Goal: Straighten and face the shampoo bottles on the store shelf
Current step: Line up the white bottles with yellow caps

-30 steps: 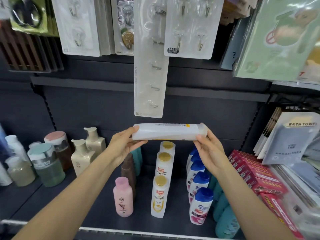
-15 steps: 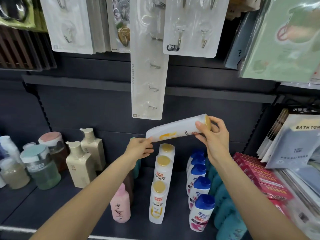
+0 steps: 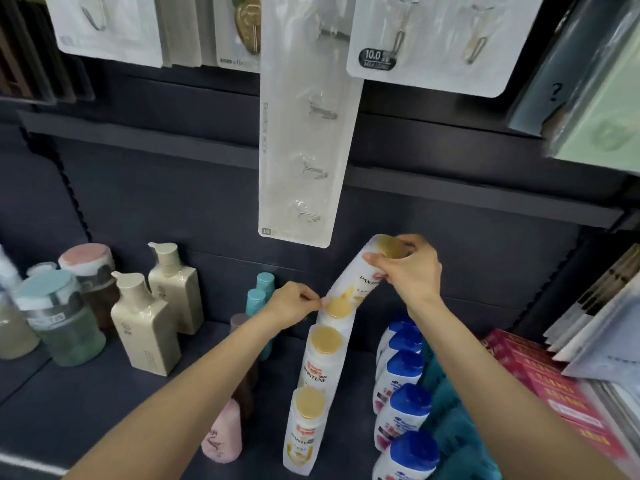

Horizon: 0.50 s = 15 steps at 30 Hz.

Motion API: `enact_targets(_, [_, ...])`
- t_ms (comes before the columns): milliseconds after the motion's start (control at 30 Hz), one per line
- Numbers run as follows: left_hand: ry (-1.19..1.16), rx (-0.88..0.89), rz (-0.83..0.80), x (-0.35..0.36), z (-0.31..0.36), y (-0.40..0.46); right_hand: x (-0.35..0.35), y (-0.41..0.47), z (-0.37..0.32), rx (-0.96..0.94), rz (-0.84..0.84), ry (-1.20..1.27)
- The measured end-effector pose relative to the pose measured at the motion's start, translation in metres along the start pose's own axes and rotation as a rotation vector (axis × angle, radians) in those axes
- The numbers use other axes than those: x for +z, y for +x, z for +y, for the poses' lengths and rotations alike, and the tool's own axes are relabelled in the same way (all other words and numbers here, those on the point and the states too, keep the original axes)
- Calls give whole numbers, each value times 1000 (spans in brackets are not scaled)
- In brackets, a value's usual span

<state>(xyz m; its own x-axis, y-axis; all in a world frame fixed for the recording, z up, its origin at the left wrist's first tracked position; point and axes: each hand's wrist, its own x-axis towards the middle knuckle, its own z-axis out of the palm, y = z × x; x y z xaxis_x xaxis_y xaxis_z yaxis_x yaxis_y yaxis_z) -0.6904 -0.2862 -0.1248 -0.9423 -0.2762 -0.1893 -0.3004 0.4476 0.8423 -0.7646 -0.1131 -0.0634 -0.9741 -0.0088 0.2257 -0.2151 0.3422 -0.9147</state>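
- Held bottle (image 3: 353, 282): white Pantene shampoo w/ gold cap, tilted, cap end up and to the right, base end down-left, label facing the camera. It sits at the back of the Pantene row, just above the rearmost standing bottle's cap (image 3: 339, 306).
- Right hand (image 3: 408, 268): fingers curled round the bottle's neck/shoulder just below the gold cap, thumb across the front over the label.
- Left hand (image 3: 291, 304): thumb and forefinger pinch the bottle's lower edge on its left side; other fingers curled in.
- Pantene row (image 3: 317, 368): white bottles w/ gold caps standing upright in a line front to back on the dark shelf (image 3: 104, 410); front one's label faces the camera.
- Blue-capped bottles (image 3: 401, 393): white, in a row just right of the Pantene row, also front to back.
- Teal bottles (image 3: 450, 420) right of those, partly hidden by the right forearm.
- Left of the Pantene row: pink bottle (image 3: 221, 434) near the front, a brown bottle behind it mostly hidden by the left arm, two teal-capped bottles (image 3: 259, 292) at the back.
- Further left: two cream pump bottles (image 3: 152, 327), then jars w/ pink and mint lids (image 3: 59, 306).
- Red boxes (image 3: 540, 382) at right; bath-towel packs above them.
- Hook packs (image 3: 301, 133) hang overhead; the long one ends just above the held bottle's cap.
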Motion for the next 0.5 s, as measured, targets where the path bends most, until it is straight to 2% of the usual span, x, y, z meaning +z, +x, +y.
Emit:
enact_targets(167, [-68,-59,-102,2,-6,6,25,14,20,96,-122,-129])
enact_targets(367, [-177,-137,-125,4,-9,12,54,17,30,82,-284,-307])
enact_targets(500, [-184,-168,-156,3,-9,13,66,17,40,142,-321,-405])
